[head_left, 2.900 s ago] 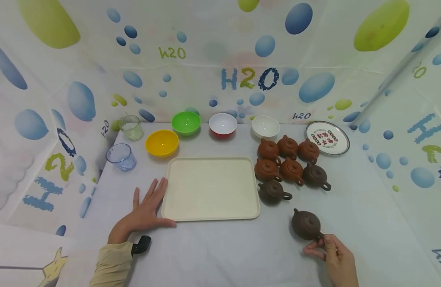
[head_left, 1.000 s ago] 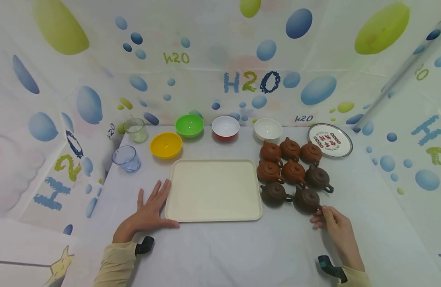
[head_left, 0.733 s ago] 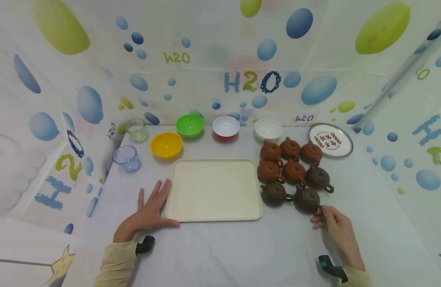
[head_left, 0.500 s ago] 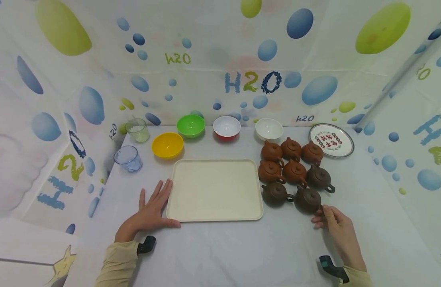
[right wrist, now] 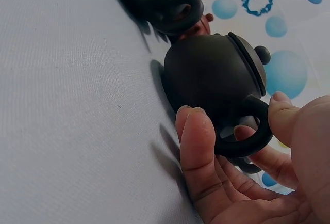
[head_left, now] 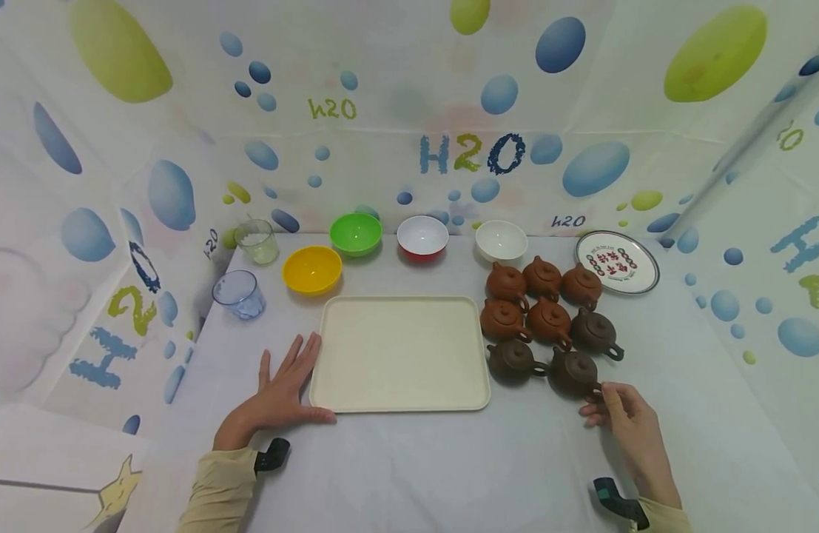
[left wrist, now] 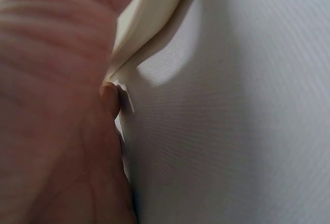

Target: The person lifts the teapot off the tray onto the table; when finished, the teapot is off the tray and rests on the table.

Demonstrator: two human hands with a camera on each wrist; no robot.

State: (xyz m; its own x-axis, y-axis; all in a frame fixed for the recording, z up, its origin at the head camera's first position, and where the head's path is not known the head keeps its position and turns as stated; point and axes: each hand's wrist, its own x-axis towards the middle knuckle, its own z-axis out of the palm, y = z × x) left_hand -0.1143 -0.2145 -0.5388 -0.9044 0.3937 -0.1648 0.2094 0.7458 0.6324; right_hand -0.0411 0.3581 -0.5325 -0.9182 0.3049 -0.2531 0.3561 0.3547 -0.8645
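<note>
My right hand pinches the loop handle of a dark brown teapot, which stands at the front right of a cluster of teapots. In the right wrist view, thumb and fingers close round the handle of that teapot. Beside it on the left is another dark teapot, and a third dark teapot is behind. Several reddish-brown teapots fill the back of the cluster. My left hand lies with fingers spread and straight, touching the left edge of the cream tray.
Behind the tray stand a yellow bowl, a green bowl, a red bowl with white inside and a white bowl. Two glasses, one greenish and one bluish, are at left. An oval plate lies at back right.
Since the oldest frame, my right hand has moved the dark teapot away from me, up against the cluster. In the last second it stays there. The left hand keeps its place at the tray.
</note>
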